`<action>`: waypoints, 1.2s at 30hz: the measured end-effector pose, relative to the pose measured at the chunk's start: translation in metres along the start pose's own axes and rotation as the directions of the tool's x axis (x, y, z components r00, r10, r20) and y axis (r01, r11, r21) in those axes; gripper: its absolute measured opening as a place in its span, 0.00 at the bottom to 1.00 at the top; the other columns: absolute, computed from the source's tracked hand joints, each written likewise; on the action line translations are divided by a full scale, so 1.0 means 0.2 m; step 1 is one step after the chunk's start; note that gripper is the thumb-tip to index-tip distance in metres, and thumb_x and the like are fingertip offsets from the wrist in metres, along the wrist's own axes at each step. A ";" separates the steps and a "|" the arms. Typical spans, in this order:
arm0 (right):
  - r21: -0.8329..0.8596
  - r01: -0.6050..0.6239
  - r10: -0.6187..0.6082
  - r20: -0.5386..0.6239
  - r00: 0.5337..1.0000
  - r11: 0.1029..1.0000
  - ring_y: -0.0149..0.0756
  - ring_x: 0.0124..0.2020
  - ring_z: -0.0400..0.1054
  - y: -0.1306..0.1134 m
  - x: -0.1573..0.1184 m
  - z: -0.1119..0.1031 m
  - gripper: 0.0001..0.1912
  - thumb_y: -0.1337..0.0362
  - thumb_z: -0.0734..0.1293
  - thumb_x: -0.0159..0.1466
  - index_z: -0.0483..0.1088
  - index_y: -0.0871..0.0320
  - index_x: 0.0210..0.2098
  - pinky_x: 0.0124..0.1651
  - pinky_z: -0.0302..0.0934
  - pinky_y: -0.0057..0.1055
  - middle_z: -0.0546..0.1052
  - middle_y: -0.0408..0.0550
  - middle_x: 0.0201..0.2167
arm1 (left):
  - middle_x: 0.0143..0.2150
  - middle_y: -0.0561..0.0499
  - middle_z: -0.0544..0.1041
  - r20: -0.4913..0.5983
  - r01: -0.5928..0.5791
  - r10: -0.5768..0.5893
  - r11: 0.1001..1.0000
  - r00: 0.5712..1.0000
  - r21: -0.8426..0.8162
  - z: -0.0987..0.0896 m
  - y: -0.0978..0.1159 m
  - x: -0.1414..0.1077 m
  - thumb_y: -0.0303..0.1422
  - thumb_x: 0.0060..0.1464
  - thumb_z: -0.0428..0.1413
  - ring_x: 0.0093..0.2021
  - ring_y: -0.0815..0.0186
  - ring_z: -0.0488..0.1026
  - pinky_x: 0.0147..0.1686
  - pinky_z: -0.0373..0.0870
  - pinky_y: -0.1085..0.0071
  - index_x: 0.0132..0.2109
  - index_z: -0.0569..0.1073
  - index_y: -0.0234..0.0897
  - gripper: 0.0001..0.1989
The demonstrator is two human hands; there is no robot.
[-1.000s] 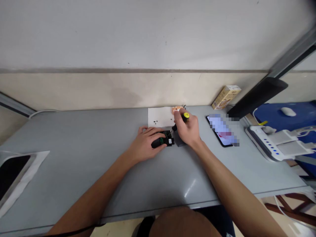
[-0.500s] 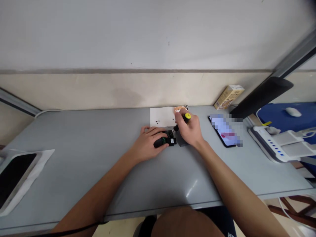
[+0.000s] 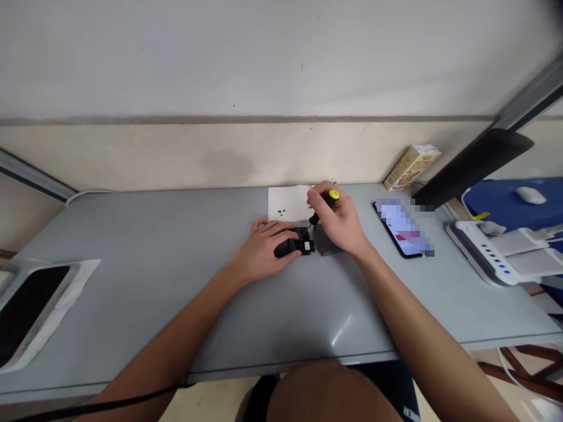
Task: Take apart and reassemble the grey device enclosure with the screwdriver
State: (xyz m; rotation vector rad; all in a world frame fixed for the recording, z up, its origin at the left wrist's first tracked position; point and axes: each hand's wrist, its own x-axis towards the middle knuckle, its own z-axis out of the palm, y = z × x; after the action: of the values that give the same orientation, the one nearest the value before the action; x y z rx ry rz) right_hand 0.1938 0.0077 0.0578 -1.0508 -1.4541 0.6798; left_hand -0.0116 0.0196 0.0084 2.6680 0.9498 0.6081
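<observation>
A small black device with an exposed green circuit board (image 3: 307, 246), which looks like an opened computer mouse, lies on the grey table. My left hand (image 3: 266, 249) is wrapped over its rounded left end and holds it down. A screwdriver (image 3: 328, 203) with a black handle and yellow cap is gripped in my right hand (image 3: 341, 220). Its shaft slants down to the left, with the tip at the device's open part; the exact contact point is too small to make out. Under my right hand is a dark grey flat piece (image 3: 328, 243), partly covered.
Behind the hands lies a white paper (image 3: 288, 202) with several tiny dark pieces (image 3: 281, 211). To the right are a lit phone (image 3: 401, 228), a carton (image 3: 412, 167), a black upright cylinder (image 3: 475, 167) and a white power strip (image 3: 477, 252). A dark-screened device (image 3: 33, 308) sits far left.
The screwdriver's handle and my right fingers have risen slightly, the tip staying at the device. My left hand keeps its hold. The whole view has shifted a little.
</observation>
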 end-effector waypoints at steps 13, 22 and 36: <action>0.505 -0.249 0.267 0.037 0.963 0.826 0.33 0.32 0.68 0.03 0.03 0.02 0.23 0.37 0.64 0.65 0.65 0.51 0.38 0.36 0.65 0.33 0.70 0.44 0.34 | 0.61 0.49 0.77 0.006 -0.001 0.000 1.000 1.000 0.016 0.00 0.00 0.00 0.41 0.65 0.58 0.60 0.55 0.73 0.64 0.55 0.50 0.51 0.77 0.46 0.11; 0.427 -0.199 0.227 -0.013 0.974 0.882 0.30 0.20 0.53 0.06 0.03 0.04 0.29 0.31 0.61 0.63 0.55 0.50 0.31 0.26 0.56 0.32 0.56 0.36 0.22 | 0.62 0.49 0.76 0.016 0.000 0.000 1.000 1.000 0.021 0.00 0.01 0.00 0.41 0.66 0.57 0.60 0.55 0.73 0.64 0.54 0.50 0.51 0.78 0.47 0.10; 0.514 -0.207 0.222 0.033 0.975 0.833 0.27 0.19 0.50 0.06 0.02 0.01 0.27 0.42 0.70 0.63 0.51 0.51 0.31 0.23 0.50 0.30 0.55 0.34 0.21 | 0.61 0.50 0.77 0.021 0.002 -0.002 1.000 1.000 0.009 -0.01 0.00 0.00 0.41 0.65 0.59 0.60 0.55 0.73 0.62 0.56 0.52 0.52 0.77 0.47 0.11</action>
State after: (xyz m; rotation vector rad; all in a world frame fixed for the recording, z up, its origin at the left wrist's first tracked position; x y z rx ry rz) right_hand 0.1938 0.0163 0.0493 -0.7956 -1.0434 1.1407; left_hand -0.0123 0.0191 0.0109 2.6751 0.9514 0.5752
